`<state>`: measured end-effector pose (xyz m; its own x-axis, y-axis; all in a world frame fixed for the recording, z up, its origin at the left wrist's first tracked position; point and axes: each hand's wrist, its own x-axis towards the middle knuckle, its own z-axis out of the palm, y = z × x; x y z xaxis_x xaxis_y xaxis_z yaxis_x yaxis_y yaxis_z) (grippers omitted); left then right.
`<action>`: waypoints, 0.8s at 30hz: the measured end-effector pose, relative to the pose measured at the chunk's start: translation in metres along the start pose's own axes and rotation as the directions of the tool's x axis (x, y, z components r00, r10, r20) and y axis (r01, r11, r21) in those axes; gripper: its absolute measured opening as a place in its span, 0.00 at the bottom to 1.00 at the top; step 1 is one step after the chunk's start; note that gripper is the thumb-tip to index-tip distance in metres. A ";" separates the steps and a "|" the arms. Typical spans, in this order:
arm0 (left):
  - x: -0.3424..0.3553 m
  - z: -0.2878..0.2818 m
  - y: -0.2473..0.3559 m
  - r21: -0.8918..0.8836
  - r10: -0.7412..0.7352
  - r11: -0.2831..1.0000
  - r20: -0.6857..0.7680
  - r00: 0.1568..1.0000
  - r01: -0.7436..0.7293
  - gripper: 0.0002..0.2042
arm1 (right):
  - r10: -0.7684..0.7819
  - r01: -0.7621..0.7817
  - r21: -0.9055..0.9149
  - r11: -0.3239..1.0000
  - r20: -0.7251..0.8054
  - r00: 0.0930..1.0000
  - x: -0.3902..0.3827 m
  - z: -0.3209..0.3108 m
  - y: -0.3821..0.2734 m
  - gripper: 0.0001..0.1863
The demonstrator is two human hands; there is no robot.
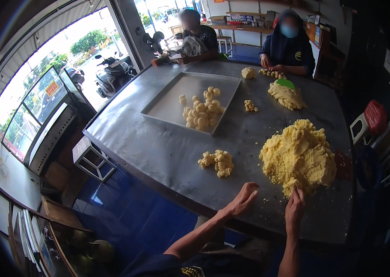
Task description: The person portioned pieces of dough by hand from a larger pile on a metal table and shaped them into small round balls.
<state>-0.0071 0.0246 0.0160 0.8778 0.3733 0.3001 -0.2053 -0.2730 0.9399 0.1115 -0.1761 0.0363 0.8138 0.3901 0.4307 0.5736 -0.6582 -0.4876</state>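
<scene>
A large mound of crumbly yellow mash [298, 154] is heaped on the metal-topped table [158, 159]. At its near edge my right hand [295, 208] has its fingers closed on a bit of the mash, partly hidden by the fingers. My left hand [243, 199] is just to the left, over the table's near edge, fingers loosely bent, thumb apart, nothing visible in it. Beyond it sits a cluster of small pale dough balls [223, 163]. A shallow metal tray [162, 99] farther back holds a pile of rounder, smooth dough balls [202, 113].
Across the table, a masked person [291, 46] handles small dough pieces; another person [197, 39] is at the far left corner. A large dough lump [287, 96] carries a green scraper [285, 83]. A white stool [94, 157] stands left, and a red bag [375, 117] lies right.
</scene>
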 end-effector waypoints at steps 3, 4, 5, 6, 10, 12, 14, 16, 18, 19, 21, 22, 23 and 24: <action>-0.004 -0.011 -0.009 0.168 0.127 0.975 0.134 0.983 -0.149 0.14 | 0.030 -0.030 -0.007 1.000 0.028 0.999 -0.009 -0.005 -0.007 0.14; -0.004 -0.014 -0.012 0.172 0.070 0.980 0.193 0.979 -0.104 0.13 | 0.025 -0.025 -0.009 1.000 0.024 0.999 -0.011 -0.003 -0.003 0.14; -0.004 -0.014 -0.011 0.174 0.011 0.983 0.252 0.968 -0.057 0.12 | 0.022 -0.021 -0.017 1.000 0.022 1.000 -0.013 -0.002 0.003 0.14; -0.003 -0.014 -0.011 0.180 -0.047 0.984 0.310 0.950 -0.010 0.10 | 0.018 -0.017 -0.024 1.000 0.019 1.000 -0.013 -0.001 0.007 0.14; 0.001 -0.008 -0.008 0.529 0.134 0.798 0.312 0.941 -0.289 0.09 | 0.076 -0.076 0.026 0.997 0.027 0.997 -0.008 -0.002 0.011 0.14; 0.004 -0.011 -0.007 0.562 0.221 0.757 0.259 0.940 -0.333 0.08 | 0.142 -0.146 0.073 0.987 0.047 0.989 -0.003 -0.003 0.011 0.15; 0.002 -0.020 -0.006 0.490 0.076 0.855 0.202 0.976 -0.168 0.08 | 0.158 -0.158 0.008 0.987 -0.074 0.985 -0.003 -0.005 0.007 0.19; -0.003 -0.029 -0.003 0.446 0.027 0.890 0.144 0.989 -0.089 0.08 | 0.212 -0.210 0.023 0.977 -0.063 0.975 0.004 -0.015 0.003 0.27; -0.008 -0.029 0.005 0.427 0.085 0.898 0.082 0.993 -0.112 0.09 | 0.240 -0.241 0.112 0.964 0.027 0.970 0.005 -0.007 0.021 0.29; -0.010 -0.027 0.007 0.421 0.100 0.900 0.062 0.993 -0.117 0.09 | 0.251 -0.259 0.152 0.954 0.073 0.965 0.005 -0.002 0.032 0.30; -0.009 -0.026 0.020 0.412 0.141 0.901 0.019 0.990 -0.136 0.10 | 0.269 -0.287 0.167 0.943 0.119 0.956 0.008 0.003 0.042 0.29; -0.001 -0.026 0.025 0.503 -0.027 0.864 0.097 0.995 -0.025 0.10 | 0.284 -0.300 0.140 0.944 0.121 0.951 0.008 0.004 0.046 0.28; 0.020 -0.029 0.049 0.595 -0.203 0.801 0.159 0.966 0.070 0.11 | 0.304 -0.317 0.110 0.942 0.122 0.945 0.008 0.006 0.050 0.27; 0.035 -0.033 0.064 0.686 -0.377 0.712 0.195 0.906 0.148 0.12 | 0.325 -0.340 0.137 0.930 0.119 0.938 0.008 0.009 0.053 0.26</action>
<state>-0.0037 0.0494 0.0920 0.9567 0.2680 -0.1140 0.2811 -0.7476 0.6017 0.1488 -0.2023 0.0070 0.9610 0.2290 0.1548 0.2699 -0.6566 -0.7043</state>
